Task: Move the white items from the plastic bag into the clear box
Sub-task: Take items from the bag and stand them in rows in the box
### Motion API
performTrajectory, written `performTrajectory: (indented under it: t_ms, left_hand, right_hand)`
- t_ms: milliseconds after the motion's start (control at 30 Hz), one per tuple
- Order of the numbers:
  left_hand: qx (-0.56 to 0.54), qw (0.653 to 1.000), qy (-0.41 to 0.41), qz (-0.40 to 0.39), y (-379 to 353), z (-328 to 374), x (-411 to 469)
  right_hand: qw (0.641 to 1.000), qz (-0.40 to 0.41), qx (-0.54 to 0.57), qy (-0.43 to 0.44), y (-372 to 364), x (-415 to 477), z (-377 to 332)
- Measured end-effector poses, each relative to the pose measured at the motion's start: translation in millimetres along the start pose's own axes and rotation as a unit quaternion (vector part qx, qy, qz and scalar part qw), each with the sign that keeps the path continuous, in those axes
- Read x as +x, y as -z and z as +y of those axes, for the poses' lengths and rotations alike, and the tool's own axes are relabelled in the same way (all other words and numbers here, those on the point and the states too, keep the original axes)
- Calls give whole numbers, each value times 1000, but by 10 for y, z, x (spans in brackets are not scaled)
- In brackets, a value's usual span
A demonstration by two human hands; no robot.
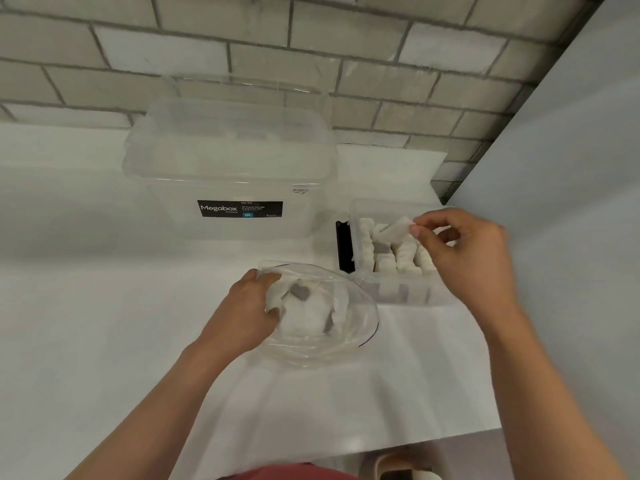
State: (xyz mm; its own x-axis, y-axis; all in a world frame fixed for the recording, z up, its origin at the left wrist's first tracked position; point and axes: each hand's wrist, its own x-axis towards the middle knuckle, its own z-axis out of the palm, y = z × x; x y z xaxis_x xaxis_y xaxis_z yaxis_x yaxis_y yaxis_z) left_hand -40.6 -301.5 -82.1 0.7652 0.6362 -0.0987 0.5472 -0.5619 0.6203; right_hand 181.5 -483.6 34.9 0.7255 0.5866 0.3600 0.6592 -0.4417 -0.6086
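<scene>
A clear plastic bag (349, 337) lies open on the white table, with several white items (306, 318) inside it. My left hand (251, 311) grips the bag's left rim. To the right stands a small clear box (398, 294), and several white items (403, 256) stand packed in rows inside. My right hand (464, 252) hovers over that box and pinches one white item (396, 228) between thumb and fingertips.
A large clear Megabox storage tub (228, 174) with its lid on stands at the back against the brick wall. A black latch piece (343, 247) sits at the small box's left side. A grey wall (571, 202) borders the right. The table's front edge (433, 441) is near me.
</scene>
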Motion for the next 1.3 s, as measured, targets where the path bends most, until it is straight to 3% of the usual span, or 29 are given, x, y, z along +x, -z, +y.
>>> performTrajectory:
  t_ms: [133, 300, 367, 700, 800, 900, 967, 1100, 1200, 1300]
  left_hand:
    - [8, 1000, -2, 0, -25, 23, -2]
    - [0, 1000, 5, 15, 2, 34, -9]
    - [-2, 1000, 10, 20, 1, 41, -29]
    - [8, 999, 33, 29, -2, 64, -80]
    - [11, 999, 27, 30, -2, 58, -86]
    - [20, 999, 29, 25, -8, 25, -87]
    - [24, 999, 24, 21, -16, 16, -80]
    - [55, 998, 7, 16, -33, 6, -67]
    - [93, 995, -10, 18, -36, -27, -76]
    - [77, 997, -15, 17, -26, -58, -82]
  right_hand:
    - [995, -15, -96, -11, -132, 515, 443]
    - [946, -224, -231, -38, -481, 866, 759]
    - [929, -266, -252, -54, -634, 926, 833]
    - [927, -237, -285, -60, -904, 942, 909]
    - [954, -201, -214, -58, -742, 895, 830]
    - [989, -114, -77, -48, -449, 694, 536]
    - [995, -88, 34, -40, -279, 425, 183]
    - [964, -196, 178, -4, -354, -136, -419]
    - [944, -324, 51, 42, -783, -404, -506]
    - [927, -346, -116, 89, -1298, -502, -369]
